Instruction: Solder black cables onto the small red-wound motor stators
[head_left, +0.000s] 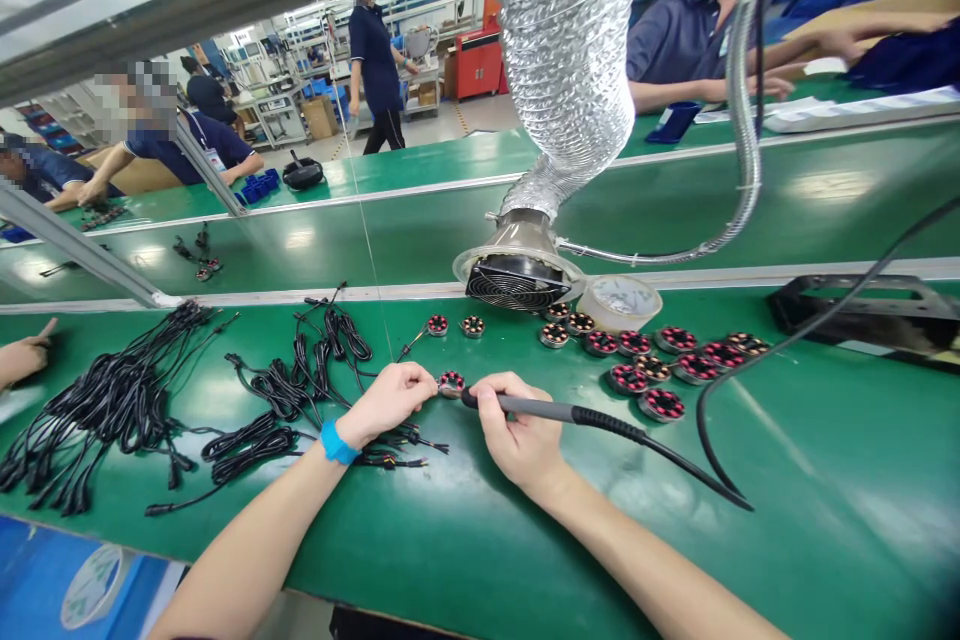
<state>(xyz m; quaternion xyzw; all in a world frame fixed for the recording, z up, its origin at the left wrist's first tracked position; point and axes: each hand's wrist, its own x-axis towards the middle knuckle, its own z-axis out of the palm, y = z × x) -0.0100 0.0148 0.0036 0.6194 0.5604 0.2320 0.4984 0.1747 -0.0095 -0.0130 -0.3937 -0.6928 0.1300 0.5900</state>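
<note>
My right hand point(521, 440) is closed around the grey handle of a soldering iron point(540, 409), whose dark front end points left at a small round motor stator point(451, 382) with red windings. Whether the tip touches it cannot be seen. At the stator's left side, my left hand point(394, 398) is pinched together; what its fingertips hold is hidden. A blue band point(339, 444) circles the left wrist. Just behind lie two more stators, one with red windings point(437, 325) joined to a black lead and one with copper windings point(472, 326).
Bundled black cables point(112, 400) and coiled cables point(281, 390) cover the left of the green bench. A fume fan point(517, 282) hangs from a foil duct point(574, 50). Several stators point(662, 406) and a tub point(621, 303) lie right. Another person's hand point(26, 355) is far left.
</note>
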